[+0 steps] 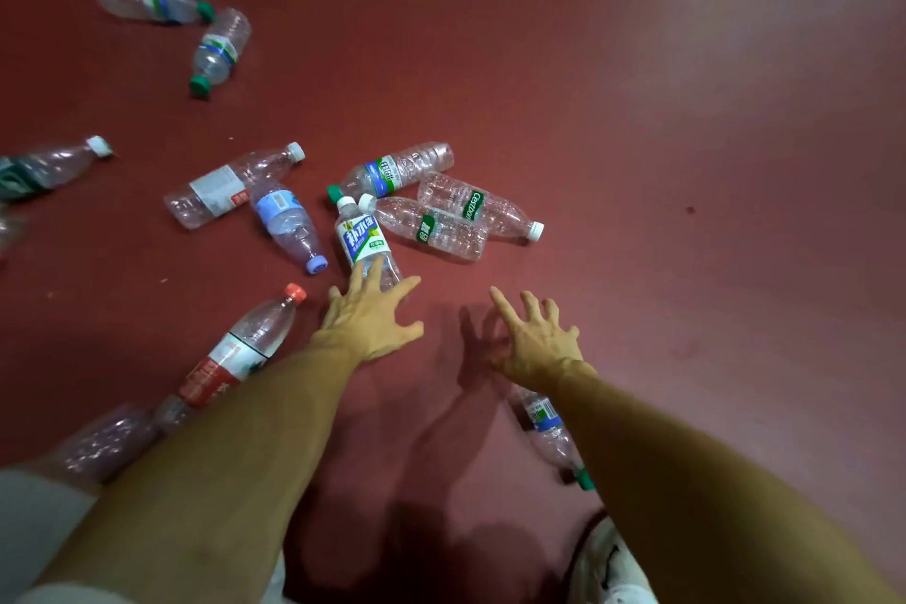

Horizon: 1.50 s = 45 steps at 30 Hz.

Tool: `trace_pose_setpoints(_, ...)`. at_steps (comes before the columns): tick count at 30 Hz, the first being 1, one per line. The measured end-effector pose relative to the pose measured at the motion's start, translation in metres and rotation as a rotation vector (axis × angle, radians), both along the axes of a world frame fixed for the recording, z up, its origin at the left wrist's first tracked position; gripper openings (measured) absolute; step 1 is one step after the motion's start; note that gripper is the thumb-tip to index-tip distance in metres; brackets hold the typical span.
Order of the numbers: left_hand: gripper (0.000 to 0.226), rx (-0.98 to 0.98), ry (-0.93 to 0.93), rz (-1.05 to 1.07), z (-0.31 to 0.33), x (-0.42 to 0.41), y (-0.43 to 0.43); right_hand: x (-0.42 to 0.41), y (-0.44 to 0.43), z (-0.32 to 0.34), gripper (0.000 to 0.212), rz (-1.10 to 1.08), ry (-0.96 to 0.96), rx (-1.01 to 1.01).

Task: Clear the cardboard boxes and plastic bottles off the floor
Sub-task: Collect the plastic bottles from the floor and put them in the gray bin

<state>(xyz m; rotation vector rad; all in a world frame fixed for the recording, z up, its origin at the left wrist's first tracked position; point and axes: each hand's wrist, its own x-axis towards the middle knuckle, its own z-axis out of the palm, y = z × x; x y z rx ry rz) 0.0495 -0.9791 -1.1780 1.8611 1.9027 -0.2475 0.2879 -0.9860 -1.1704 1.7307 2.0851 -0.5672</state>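
Several empty plastic bottles lie scattered on the dark red floor (613,113). My left hand (368,315) stretches out with fingers spread, its fingertips over the base of a bottle with a white and blue label (360,238). My right hand (534,338) hovers open above bare floor, holding nothing. Beyond lie two clear bottles with green labels (483,208) (426,227), one with a blue label and green cap (392,172), and a bottle with a lilac cap (289,223). A red-labelled bottle (240,348) lies left of my left forearm. No cardboard boxes are in view.
Two green-capped bottles (218,49) (152,4) lie far left at the back. A dark-labelled bottle (44,169) sits at the left edge. Another bottle (551,432) is partly hidden under my right forearm. My white shoe (605,564) shows at the bottom.
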Motion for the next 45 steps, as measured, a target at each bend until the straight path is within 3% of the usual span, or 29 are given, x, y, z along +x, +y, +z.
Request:
trace_pose_setpoints(8,0.080,-0.104,0.027,-0.018,-0.010,0.006,0.017,0.026,-0.013,-0.018,0.109,0.083,-0.082,-0.038)
trace_pose_setpoints(14,0.066,-0.179,0.070,-0.071,-0.010,-0.004,0.019,0.026,-0.018,-0.039,0.103,0.129,-0.087,-0.069)
trace_pose_setpoints(25,0.059,-0.197,-0.014,-0.071,-0.004,-0.017,0.019,0.004,0.013,-0.049,0.088,0.139,0.057,0.001)
trace_pose_setpoints(33,0.056,-0.090,-0.098,-0.090,-0.006,-0.017,0.031,-0.010,0.021,-0.034,0.092,0.056,0.069,0.015)
trace_pose_setpoints(38,0.069,0.023,-0.016,0.014,-0.010,-0.005,0.039,-0.001,0.005,-0.033,0.103,0.015,-0.075,-0.033)
trace_pose_setpoints(45,0.078,-0.103,0.009,0.029,-0.024,-0.006,0.037,-0.012,-0.009,-0.035,0.104,-0.028,-0.111,-0.086)
